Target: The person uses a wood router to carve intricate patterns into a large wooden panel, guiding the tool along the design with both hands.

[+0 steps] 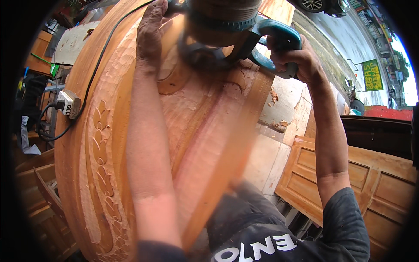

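Note:
A wood router (220, 26) with a dark cylindrical motor body and teal trim stands on a large carved wooden panel (209, 126), at the top of the view. My right hand (301, 59) is closed round its teal loop handle. My left hand (152, 32) is closed at the router's left side, on what looks like its dark side grip; its fingertips are partly cut off by the upper edge. The router's base is blurred, and the bit is hidden under it. Carved leaf shapes (102, 148) run down the panel's left side, beside smooth raised curves and chiselled hollows.
A black cable (98, 65) crosses the panel's left edge to a white socket block (68, 104). A panelled wooden door (349, 174) leans at the right, by the tiled floor (262, 159) with wood chips. More wooden pieces (43, 218) stand at the left. A street with a car (323, 5) lies beyond.

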### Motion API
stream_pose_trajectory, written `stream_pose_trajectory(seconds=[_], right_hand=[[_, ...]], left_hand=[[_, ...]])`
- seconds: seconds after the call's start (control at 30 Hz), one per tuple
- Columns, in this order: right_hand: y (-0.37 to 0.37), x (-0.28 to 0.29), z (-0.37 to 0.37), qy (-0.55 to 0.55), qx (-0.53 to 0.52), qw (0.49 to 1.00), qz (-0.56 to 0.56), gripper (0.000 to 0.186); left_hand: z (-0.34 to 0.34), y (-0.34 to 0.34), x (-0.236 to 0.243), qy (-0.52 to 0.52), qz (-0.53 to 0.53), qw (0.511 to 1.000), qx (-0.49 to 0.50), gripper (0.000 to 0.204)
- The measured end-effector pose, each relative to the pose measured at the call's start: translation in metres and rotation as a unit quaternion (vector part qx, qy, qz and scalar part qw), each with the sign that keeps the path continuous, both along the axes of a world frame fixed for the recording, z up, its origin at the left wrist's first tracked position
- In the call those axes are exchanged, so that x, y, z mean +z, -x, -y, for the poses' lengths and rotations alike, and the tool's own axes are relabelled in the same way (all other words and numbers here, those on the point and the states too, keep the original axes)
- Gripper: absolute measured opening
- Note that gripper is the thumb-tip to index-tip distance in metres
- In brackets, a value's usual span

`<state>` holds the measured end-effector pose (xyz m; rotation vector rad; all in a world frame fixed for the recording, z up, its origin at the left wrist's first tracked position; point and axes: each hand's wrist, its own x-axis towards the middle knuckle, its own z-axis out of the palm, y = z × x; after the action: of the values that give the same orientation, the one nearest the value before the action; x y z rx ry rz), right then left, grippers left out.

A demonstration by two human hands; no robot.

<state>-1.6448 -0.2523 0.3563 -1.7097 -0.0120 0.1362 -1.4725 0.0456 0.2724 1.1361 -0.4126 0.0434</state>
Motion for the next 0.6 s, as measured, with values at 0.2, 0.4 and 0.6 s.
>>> stream_pose_trajectory(seconds=[0.2,0.4,0.6], right_hand=[[0.002,-0.001,0.005,0.009,0.002,1.0,-0.003,0.029],[0.002,0.002,-0.001,0.0,0.006,1.0,0.0,0.03],[0.004,-0.001,0.006,-0.006,0.006,1.0,-0.001,0.03]], left_hand=[[0.003,0.008,0.011,-0.02,-0.02,1.0,0.004,0.041],[-0.003,0.008,0.009,-0.008,0.011,1.0,0.021,0.043],[0.003,0.018,0.015,-0.034,-0.025,0.999,0.021,0.034]])
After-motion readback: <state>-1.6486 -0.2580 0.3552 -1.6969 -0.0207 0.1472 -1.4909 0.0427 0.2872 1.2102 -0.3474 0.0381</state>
